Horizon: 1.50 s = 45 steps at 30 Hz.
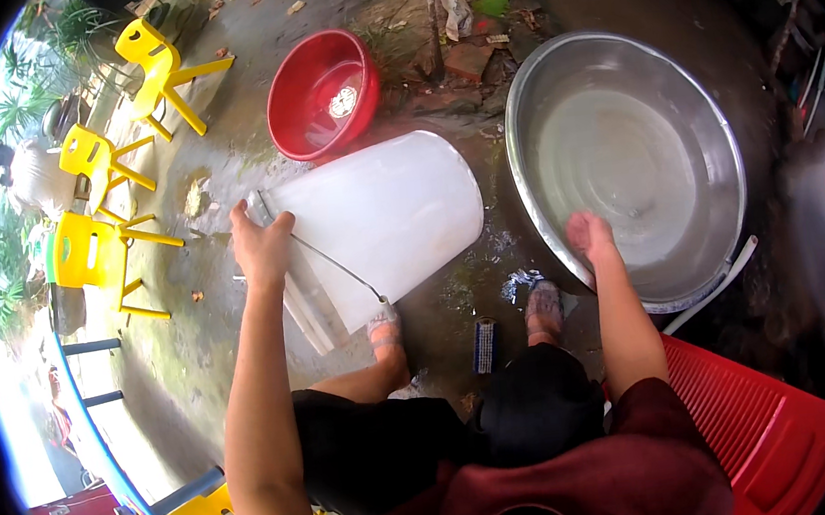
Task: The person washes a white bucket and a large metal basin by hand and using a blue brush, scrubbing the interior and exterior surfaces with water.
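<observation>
A large white plastic bucket lies tipped on its side on the wet ground, its base toward the basin. My left hand is closed on its rim, near the thin wire handle. To the right stands a wide metal basin with cloudy water in it. Over the basin's near left side is my right hand, fingers loosely bent and apart, with no object seen in it. A blue-backed scrubbing brush lies on the ground between my feet.
A red plastic basin sits beyond the bucket. Several yellow child's chairs line the left. Close by my right arm is a red ridged plastic piece, with a pale hose by the metal basin. A thin post rises at the back.
</observation>
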Motion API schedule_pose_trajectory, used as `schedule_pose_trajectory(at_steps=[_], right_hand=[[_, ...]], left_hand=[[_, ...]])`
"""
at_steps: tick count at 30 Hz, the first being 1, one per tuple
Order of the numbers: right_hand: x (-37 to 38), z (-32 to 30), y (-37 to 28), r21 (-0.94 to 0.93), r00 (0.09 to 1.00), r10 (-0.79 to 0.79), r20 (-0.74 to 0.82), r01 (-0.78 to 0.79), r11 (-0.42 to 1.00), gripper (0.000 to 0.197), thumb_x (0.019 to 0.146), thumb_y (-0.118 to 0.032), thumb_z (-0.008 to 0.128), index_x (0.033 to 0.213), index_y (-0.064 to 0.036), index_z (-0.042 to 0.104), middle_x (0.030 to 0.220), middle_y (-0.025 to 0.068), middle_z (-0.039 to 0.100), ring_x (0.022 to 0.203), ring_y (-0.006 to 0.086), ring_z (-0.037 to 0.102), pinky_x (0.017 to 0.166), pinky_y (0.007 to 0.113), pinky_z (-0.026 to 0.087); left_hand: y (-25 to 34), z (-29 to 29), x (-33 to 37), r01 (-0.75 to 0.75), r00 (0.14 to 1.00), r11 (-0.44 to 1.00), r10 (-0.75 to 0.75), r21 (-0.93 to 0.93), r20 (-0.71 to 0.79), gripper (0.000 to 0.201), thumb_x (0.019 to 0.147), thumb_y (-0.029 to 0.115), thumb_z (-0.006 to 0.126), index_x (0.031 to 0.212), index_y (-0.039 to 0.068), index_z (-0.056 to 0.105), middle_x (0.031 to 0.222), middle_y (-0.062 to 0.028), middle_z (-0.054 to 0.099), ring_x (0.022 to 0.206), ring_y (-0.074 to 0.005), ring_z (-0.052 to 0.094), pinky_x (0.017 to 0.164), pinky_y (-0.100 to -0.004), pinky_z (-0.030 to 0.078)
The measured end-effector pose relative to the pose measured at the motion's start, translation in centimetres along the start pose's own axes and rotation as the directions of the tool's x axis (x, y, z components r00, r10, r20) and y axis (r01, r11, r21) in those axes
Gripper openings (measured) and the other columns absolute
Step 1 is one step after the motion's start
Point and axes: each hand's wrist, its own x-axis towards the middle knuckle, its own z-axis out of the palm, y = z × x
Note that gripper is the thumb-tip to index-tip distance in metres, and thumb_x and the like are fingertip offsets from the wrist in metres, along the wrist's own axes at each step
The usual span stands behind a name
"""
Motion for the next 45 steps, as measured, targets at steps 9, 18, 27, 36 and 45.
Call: schedule_pose_trajectory(at_steps=[9, 18, 27, 36, 45], right_hand=[[-19.2, 23.2, -6.6, 0.0, 0.026, -0.516, 0.856, 0.999, 0.05, 0.038, 0.09, -0.019, 0.05, 0.123, 0.0007, 0.05, 0.128, 0.0195, 0.048, 0.122, 0.0303, 0.043, 0.104, 0.038, 0.033], [-10.6, 10.8, -7.1, -0.608, 0.611, -0.608, 0.507, 0.754, 0.25, 0.034, 0.09, -0.018, 0.047, 0.121, -0.008, 0.053, 0.122, 0.0144, 0.054, 0.113, 0.0325, 0.05, 0.096, 0.04, 0.039], [-5.8, 7.8, -7.5, 0.189, 0.662, 0.081, 0.746, -0.327, 0.926, 0.026, 0.089, -0.024, 0.054, 0.1, -0.0005, 0.059, 0.093, 0.0111, 0.063, 0.086, 0.0189, 0.062, 0.071, 0.032, 0.052], [-25.6, 31.2, -11.0, -0.129, 0.378, -0.24, 0.894, 0.731, 0.67, 0.031, 0.081, -0.016, 0.063, 0.106, 0.0001, 0.054, 0.081, 0.0111, 0.062, 0.068, 0.0158, 0.062, 0.062, 0.03, 0.05], [-23.4, 30.4, -11.8, -0.02, 0.463, -0.051, 0.885, 0.147, 0.989, 0.025, 0.089, -0.016, 0.054, 0.111, -0.0028, 0.053, 0.084, 0.007, 0.06, 0.071, 0.0161, 0.062, 0.061, 0.027, 0.051]], left_hand=[[-0.5, -0.1, 0.6, 0.066, 0.998, 0.998, -0.066, -0.002, 0.0, 0.078, 0.063, 0.026, 0.065, 0.13, -0.002, 0.037, 0.125, -0.0254, 0.049, 0.117, -0.0363, 0.047, 0.098, -0.0384, 0.036], [-4.8, -0.4, 1.3, 0.198, 0.98, 0.979, -0.196, -0.057, 0.035, 0.077, 0.064, 0.026, 0.067, 0.13, -0.002, 0.039, 0.125, -0.0247, 0.049, 0.116, -0.0343, 0.048, 0.098, -0.0373, 0.037], [-1.7, 0.3, 1.0, 0.17, 0.985, 0.972, -0.162, -0.164, 0.061, 0.078, 0.064, 0.024, 0.069, 0.13, -0.003, 0.038, 0.124, -0.0242, 0.05, 0.116, -0.0341, 0.05, 0.097, -0.0368, 0.039], [-2.1, 0.5, 0.9, 0.22, 0.974, 0.901, -0.223, -0.374, 0.037, 0.083, 0.069, 0.024, 0.07, 0.134, -0.007, 0.03, 0.126, -0.0277, 0.046, 0.117, -0.0326, 0.049, 0.097, -0.0355, 0.038], [-2.2, 2.3, 0.2, 0.271, 0.957, 0.785, -0.284, -0.558, 0.065, 0.071, 0.073, 0.024, 0.073, 0.125, -0.006, 0.036, 0.115, -0.0243, 0.05, 0.105, -0.0313, 0.054, 0.086, -0.0398, 0.045]])
